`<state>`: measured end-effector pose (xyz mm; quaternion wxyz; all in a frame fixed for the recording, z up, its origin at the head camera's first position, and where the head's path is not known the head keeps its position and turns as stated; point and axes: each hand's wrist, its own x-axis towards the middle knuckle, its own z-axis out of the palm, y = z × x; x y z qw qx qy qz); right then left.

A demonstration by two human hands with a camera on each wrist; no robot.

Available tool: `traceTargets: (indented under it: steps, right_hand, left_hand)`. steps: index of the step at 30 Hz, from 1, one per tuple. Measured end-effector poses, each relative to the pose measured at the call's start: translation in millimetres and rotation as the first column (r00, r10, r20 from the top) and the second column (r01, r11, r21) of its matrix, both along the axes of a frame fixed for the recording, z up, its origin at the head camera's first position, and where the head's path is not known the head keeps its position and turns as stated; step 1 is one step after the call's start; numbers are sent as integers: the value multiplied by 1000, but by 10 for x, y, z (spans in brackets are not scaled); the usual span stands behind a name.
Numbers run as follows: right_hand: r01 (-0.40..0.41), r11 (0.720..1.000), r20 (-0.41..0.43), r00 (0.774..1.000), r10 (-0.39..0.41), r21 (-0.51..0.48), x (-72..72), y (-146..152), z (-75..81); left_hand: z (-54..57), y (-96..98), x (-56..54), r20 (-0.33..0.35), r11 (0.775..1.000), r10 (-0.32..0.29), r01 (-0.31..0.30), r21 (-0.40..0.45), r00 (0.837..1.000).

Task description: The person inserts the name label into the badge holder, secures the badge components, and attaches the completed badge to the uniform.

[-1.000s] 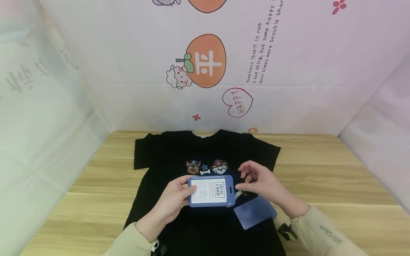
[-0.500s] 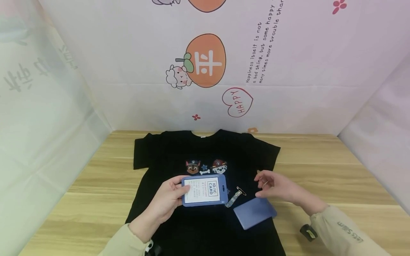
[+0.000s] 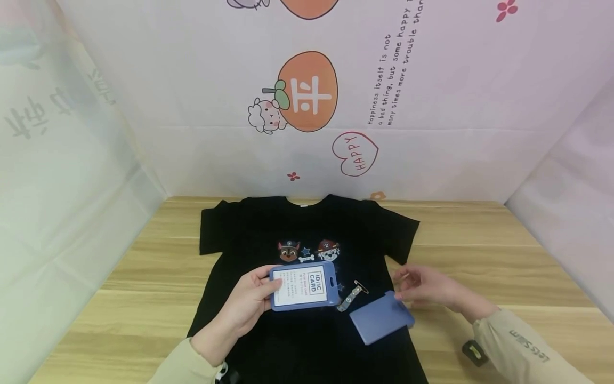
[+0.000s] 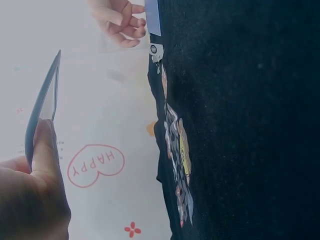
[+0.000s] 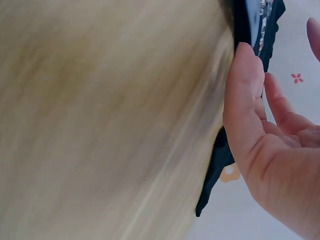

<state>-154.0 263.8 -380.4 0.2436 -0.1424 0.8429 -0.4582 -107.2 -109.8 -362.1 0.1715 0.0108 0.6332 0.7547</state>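
Seeming light, stiff, best edge-held, the card holder was pinched by the left hand; half-curled, the right hand was poised beside the blue cover.

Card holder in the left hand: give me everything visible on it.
The card holder is a flat, rounded rectangle: a blue, plastic-looking frame round a white insert with a boxed "ID/IC CARD" and finer print mostly illegible. A slot pierces the frame beyond that box. In the head view the print runs sideways. The left hand pinches the end opposite the slot, thumb over the printed face. The left wrist view shows the holder held clear of the black T-shirt.
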Motion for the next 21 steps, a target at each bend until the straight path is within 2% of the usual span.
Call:
traceTargets:
  steps: [4, 9, 21]
  right_hand:
    - [-11, 1000, 48, 999, 12, -22, -13, 27, -46]
    - [-21, 999, 50, 998, 23, -40, -9, 12, -81]
    - [24, 1000, 58, 998, -24, 9, -4, -50, -94]
  left_hand:
    - [-11, -3, 0, 2, 1000, 6, -6, 4, 1000]
    - [-27, -9, 1, 5, 1000, 12, -12, 16, 1000]
    - [-8, -8, -8, -7, 999, 4, -4, 33, 1000]
